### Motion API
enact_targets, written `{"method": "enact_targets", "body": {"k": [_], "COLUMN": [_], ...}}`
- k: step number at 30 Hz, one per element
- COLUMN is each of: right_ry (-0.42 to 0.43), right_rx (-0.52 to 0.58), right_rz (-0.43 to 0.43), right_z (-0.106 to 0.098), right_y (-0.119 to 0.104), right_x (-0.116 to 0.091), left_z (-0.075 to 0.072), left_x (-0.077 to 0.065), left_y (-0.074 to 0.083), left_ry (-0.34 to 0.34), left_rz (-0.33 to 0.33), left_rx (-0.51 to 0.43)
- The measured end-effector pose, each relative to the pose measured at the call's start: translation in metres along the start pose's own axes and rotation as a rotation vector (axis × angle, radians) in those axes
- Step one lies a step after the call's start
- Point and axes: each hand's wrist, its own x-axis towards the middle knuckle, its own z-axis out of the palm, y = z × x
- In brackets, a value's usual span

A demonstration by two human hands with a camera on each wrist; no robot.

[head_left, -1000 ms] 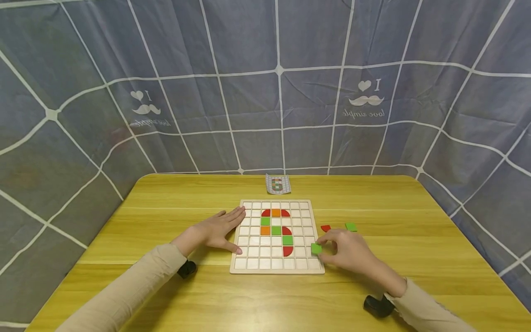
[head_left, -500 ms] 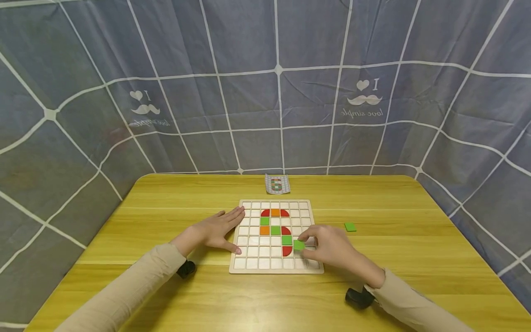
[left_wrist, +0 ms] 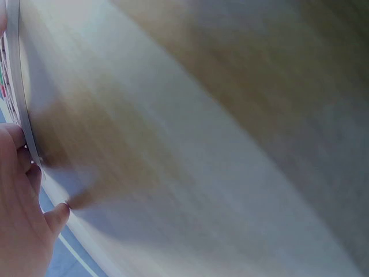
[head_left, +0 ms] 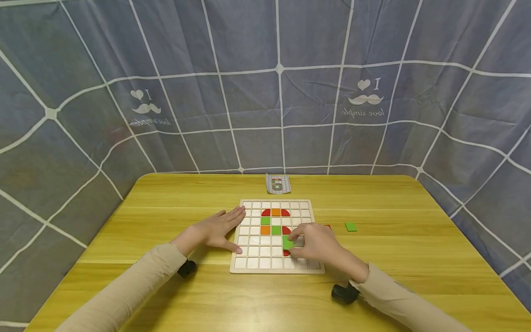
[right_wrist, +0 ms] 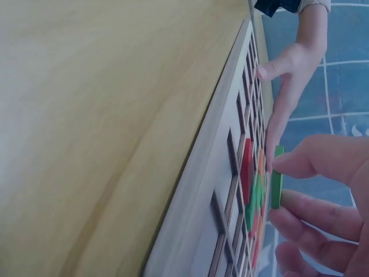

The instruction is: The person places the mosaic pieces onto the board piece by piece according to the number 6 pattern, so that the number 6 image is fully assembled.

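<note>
A square wooden grid board [head_left: 277, 271] lies on the table with red, orange and green pieces set in some cells. Between thumb and fingers my right hand [head_left: 318, 242] pinches a flat green square tile [head_left: 287, 242], held over the middle of the board. In the right wrist view this tile [right_wrist: 278, 178] appears edge-on, raised above the set pieces. It hides part of a red quarter-round piece [head_left: 286, 253] in the head view. My left hand [head_left: 219, 230] rests with spread fingers at the board's left edge, thumb and fingertips on the rim.
A loose green tile [head_left: 351, 227] lies right of the board. A red piece [head_left: 328, 226] shows partly behind my right hand. Behind the board, a small card [head_left: 278, 184] carries a printed coloured grid pattern. A grey curtain [head_left: 257, 101] surrounds the table's far side.
My right hand has carried the green tile leftward from the board's right edge to over the middle cells. The left hand has stayed in place.
</note>
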Motion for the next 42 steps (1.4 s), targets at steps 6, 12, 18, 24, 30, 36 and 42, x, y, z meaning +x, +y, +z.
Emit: {"method": "enact_targets", "body": {"k": [6,12,18,24,30,36,42], "right_ry": [-0.007,-0.050,-0.064,-0.064,-0.073,-0.067,-0.070], "right_rx": [0.012,0.018,0.014,0.028,0.042,0.040,0.046], "right_rz": [-0.040,-0.020,-0.025,-0.052,-0.043,-0.049,-0.058], "right_z": [0.004,0.009,0.011,0.013,0.016,0.017,0.017], "right_y": [-0.005,-0.010,-0.015,-0.017,-0.018,-0.016,-0.016], "right_x": [0.006,0.010,0.012,0.013,0.012,0.011,0.010], "left_z": [-0.001,-0.002,-0.002,-0.001,-0.002,-0.002,-0.001], "left_x": [0.000,0.001,0.002,0.003,0.002,0.001,0.000], "left_y": [0.000,0.000,0.000,-0.001,0.000,0.001,0.000], "left_ry": [0.002,0.002,0.000,-0.004,-0.006,-0.006,-0.005], "left_rz": [0.000,0.006,0.007,-0.002,0.001,0.001,-0.001], "left_rx": [-0.008,-0.004,-0.002,0.011,0.005,-0.002,0.000]}}
